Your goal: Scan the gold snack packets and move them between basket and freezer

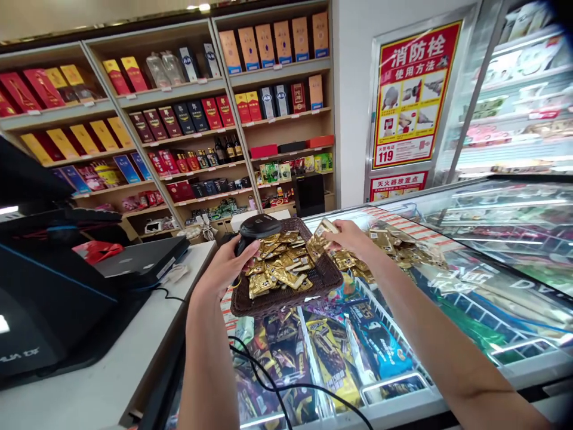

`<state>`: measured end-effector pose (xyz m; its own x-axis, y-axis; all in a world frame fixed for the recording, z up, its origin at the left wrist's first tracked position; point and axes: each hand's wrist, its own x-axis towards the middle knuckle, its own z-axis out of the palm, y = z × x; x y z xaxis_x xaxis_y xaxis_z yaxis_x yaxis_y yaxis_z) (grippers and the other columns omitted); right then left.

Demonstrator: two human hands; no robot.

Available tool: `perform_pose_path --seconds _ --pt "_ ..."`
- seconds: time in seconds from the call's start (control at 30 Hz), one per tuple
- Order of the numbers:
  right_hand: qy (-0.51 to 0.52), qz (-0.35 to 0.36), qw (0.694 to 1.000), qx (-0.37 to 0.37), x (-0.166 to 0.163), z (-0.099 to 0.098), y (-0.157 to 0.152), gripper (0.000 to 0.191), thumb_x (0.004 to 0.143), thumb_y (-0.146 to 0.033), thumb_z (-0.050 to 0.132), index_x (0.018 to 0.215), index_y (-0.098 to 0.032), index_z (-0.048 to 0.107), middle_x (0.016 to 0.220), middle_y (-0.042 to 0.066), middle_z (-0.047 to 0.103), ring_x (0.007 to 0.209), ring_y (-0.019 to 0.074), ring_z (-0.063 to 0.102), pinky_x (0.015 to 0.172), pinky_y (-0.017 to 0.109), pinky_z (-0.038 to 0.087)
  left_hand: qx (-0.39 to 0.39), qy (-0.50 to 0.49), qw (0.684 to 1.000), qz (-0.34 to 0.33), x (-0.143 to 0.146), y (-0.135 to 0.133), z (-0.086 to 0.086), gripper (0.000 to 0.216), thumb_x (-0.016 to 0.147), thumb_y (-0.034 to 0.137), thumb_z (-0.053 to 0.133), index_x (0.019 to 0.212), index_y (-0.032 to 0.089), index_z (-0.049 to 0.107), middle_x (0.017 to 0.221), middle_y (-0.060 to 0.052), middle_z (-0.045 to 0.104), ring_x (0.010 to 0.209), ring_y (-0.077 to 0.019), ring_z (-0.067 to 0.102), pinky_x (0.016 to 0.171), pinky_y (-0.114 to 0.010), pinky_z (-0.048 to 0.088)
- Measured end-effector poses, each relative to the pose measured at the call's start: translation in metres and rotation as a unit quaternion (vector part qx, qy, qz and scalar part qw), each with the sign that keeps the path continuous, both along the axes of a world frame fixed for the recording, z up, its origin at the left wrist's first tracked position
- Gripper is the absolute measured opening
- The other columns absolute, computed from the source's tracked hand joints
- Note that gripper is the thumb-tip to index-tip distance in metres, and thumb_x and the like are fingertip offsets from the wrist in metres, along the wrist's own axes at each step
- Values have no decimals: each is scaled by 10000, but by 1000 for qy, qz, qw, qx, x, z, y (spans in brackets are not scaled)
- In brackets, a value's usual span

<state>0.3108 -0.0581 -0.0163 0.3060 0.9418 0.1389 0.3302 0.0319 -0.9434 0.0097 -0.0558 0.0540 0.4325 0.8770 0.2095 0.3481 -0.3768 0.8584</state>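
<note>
My left hand (226, 267) is wrapped round a black barcode scanner (258, 229), held at the left rim of a dark woven basket (286, 301). The basket is full of several gold foil packets (281, 266) and sits on the glass lid of a chest freezer (403, 334). My right hand (348, 234) pinches one gold packet (323, 230) just above the basket's right side. A loose heap of more gold packets (398, 248) lies on the glass to the right of the basket. The scanner's black cable (268, 382) trails down towards me.
A white counter (111, 370) at the left carries a black till screen (40, 298) and a dark device (143, 260). Wooden shelves (179, 131) of boxed bottles fill the back wall. A red fire-hydrant poster (414, 95) and a glass cooler (523, 89) stand at the right.
</note>
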Motion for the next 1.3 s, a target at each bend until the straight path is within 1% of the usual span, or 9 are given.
perform_pose_path --seconds 0.07,0.13,0.27,0.4,0.63,0.87,1.03,1.2,1.3 --pt "33 -10 999 39 8 0 0 126 749 -248 660 771 -162 570 646 -24 554 542 96 514 522 204 391 2 7 1000 -4 4 -1 0 430 794 599 626 868 180 561 776 1 586 631 -109 488 559 -219 378" --pt "47 -25 996 70 13 0 2 163 748 -289 656 703 -164 563 597 -39 506 527 86 442 511 209 343 -1 16 1000 -15 7 -2 0 424 798 590 630 877 179 561 778 5 584 638 -110 484 573 -223 379" --pt "62 -51 992 97 19 -1 7 229 772 -395 611 734 -170 599 591 -33 509 549 103 410 519 229 312 -18 41 998 -53 14 -2 -1 402 811 564 633 899 179 560 767 7 582 641 -110 477 580 -226 363" --pt "39 -63 994 80 24 -4 10 234 786 -390 589 726 -166 624 582 -32 488 561 107 396 531 238 295 -23 63 994 -81 20 -2 -2 379 828 550 621 888 181 566 716 16 562 625 -108 460 566 -227 336" --pt "64 -33 996 47 30 -4 9 204 779 -355 630 756 -153 641 626 -24 531 573 107 418 547 243 309 -23 59 994 -90 27 -8 1 367 825 535 626 856 177 551 692 23 545 596 -97 433 553 -228 315" --pt "30 -53 998 28 29 -1 6 198 801 -333 605 756 -144 641 614 -25 516 564 100 408 543 240 295 -28 63 993 -96 28 -4 -3 363 824 525 636 887 177 555 720 21 549 612 -95 440 554 -217 323" --pt "33 -48 998 22 28 -1 6 186 795 -332 630 726 -159 615 573 -44 478 546 100 390 539 248 291 -31 66 991 -110 27 -1 -7 343 830 520 630 882 188 559 731 14 557 626 -101 443 563 -213 337" --pt "35 -40 998 20 27 2 2 197 811 -334 617 710 -167 593 579 -47 455 551 101 382 536 249 288 -34 71 991 -106 28 -1 -7 358 819 529 633 924 191 583 791 -12 596 642 -116 469 570 -222 366" --pt "32 -39 999 16 26 3 1 200 802 -349 626 724 -167 597 589 -45 449 557 102 383 540 249 288 -32 69 991 -111 29 -2 -6 356 824 528 627 924 189 581 795 -15 593 637 -114 465 564 -220 362"
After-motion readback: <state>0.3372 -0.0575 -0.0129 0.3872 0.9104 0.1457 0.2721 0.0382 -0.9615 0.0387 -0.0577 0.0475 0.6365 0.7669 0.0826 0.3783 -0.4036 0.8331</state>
